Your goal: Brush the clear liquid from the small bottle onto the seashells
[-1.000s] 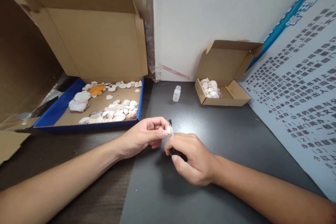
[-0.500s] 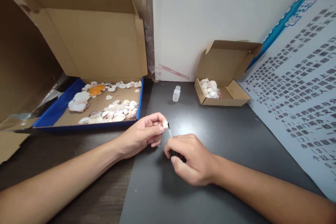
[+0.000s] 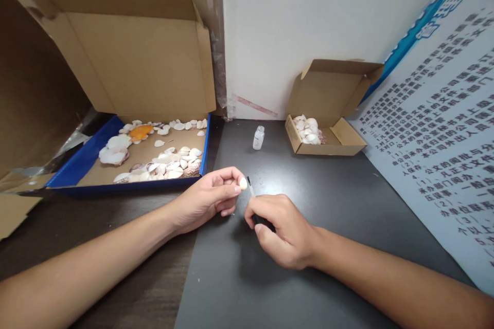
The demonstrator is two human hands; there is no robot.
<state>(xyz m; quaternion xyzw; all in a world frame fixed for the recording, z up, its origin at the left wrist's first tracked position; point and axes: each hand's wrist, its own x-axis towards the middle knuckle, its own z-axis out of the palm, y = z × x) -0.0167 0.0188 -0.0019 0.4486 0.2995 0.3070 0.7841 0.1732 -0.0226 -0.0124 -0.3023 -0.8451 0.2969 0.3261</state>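
Pinched between the thumb and fingers of my left hand (image 3: 214, 193) is a small pale seashell (image 3: 243, 183). My right hand (image 3: 281, 230) is closed around the black cap of a small applicator brush (image 3: 251, 188), whose clear stem ends in dark bristles. The bristle tip points up, just to the right of the shell, with a narrow gap between them. Beyond both hands a small uncapped bottle (image 3: 258, 138) with whitish contents stands upright on the dark grey mat (image 3: 328, 195).
To the left, an open blue-edged cardboard box (image 3: 127, 185) holds many shells, some arranged in rows, and an orange piece (image 3: 141, 132). A smaller open carton (image 3: 335, 149) with shells (image 3: 307, 129) stands at the back right. A printed board (image 3: 432, 139) leans along the right side.
My right hand has drawn slightly right, so the brush tip has come off the shell's edge. My left hand keeps its hold on the shell almost in place.
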